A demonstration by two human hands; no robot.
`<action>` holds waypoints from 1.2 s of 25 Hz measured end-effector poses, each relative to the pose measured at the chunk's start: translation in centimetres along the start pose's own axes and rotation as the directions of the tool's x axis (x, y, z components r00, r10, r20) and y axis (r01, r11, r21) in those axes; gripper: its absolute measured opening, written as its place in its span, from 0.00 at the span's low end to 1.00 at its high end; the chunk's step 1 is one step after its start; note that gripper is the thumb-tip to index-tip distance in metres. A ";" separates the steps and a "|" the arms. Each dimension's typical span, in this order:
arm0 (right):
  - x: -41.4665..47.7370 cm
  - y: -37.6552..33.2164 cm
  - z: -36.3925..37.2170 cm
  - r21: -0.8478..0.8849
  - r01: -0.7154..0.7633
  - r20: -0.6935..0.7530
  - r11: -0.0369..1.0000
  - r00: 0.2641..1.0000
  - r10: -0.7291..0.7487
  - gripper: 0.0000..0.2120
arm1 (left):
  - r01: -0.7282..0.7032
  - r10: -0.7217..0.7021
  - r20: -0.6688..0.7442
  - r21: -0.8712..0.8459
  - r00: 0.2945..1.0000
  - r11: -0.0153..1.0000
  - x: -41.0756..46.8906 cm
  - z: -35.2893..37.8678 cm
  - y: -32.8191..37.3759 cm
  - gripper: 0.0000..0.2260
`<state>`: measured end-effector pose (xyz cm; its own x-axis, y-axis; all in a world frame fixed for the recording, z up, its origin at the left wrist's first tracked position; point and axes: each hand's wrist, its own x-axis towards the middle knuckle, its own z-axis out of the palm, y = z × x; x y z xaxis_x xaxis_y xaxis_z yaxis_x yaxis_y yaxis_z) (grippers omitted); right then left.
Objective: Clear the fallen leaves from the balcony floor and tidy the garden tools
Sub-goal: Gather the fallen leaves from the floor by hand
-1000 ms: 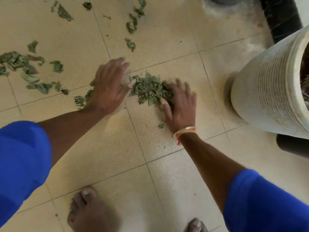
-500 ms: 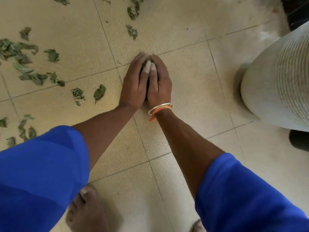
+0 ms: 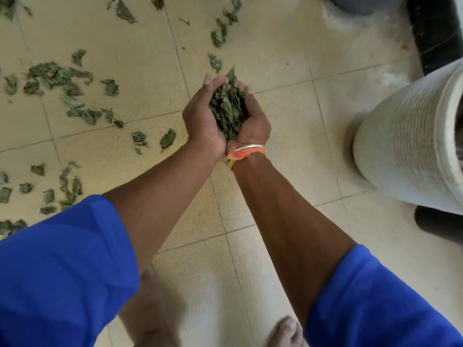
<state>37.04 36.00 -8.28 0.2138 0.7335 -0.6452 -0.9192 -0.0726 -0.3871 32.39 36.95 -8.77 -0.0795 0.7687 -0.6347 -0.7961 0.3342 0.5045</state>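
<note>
A clump of dry green leaves (image 3: 229, 110) lies cupped between my two hands, lifted off the tiled floor. My left hand (image 3: 201, 118) curls round the clump's left side. My right hand (image 3: 254, 121), with an orange band and a bangle at the wrist, curls round its right side. The two hands meet at the heels of the palms. More fallen leaves (image 3: 56, 80) lie scattered over the floor to the left and at the top (image 3: 220, 33). No garden tools are in view.
A large white ribbed pot (image 3: 411, 146) stands on the floor at the right. A dark object (image 3: 434, 31) sits behind it at the top right. My bare feet (image 3: 285, 331) are at the bottom edge. The beige tile floor (image 3: 288, 58) runs throughout.
My hands swept the leaf pile together, closed over it on the floor, and have now lifted it, cupped between them.
</note>
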 end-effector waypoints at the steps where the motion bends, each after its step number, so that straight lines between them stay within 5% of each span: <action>1: -0.7 -0.4 1.5 0.009 -0.011 0.021 1.000 1.000 0.011 0.10 | -0.005 0.006 0.012 -0.033 1.000 0.999 -0.8 1.1 1.2 0.12; 5: -4.5 -1.3 7.7 0.013 -0.076 0.089 0.997 0.993 0.075 0.03 | -0.023 0.032 0.071 -0.117 0.997 0.993 -3.1 3.7 6.7 0.10; 17: -21.6 0.0 18.5 -0.212 -0.227 0.234 0.950 0.932 0.275 0.13 | -0.255 0.271 0.023 -0.273 0.962 0.928 -18.0 4.5 19.9 0.18; 24: -34.9 5.8 17.0 -0.471 -0.299 0.267 0.830 0.848 0.457 0.11 | -0.417 0.406 -0.129 -0.470 0.904 0.778 -29.6 -4.4 23.7 0.16; 30: -47.9 16.0 10.0 -0.634 -0.423 0.214 0.647 0.708 0.673 0.16 | -0.590 0.485 -0.343 -0.555 0.804 0.586 -41.0 -19.6 25.2 0.11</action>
<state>8.81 6.44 23.06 -0.5386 0.6149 -0.5759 -0.4751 -0.7862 -0.3951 3.87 3.13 18.49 -0.6561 0.5933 -0.4665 -0.7526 -0.5603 0.3459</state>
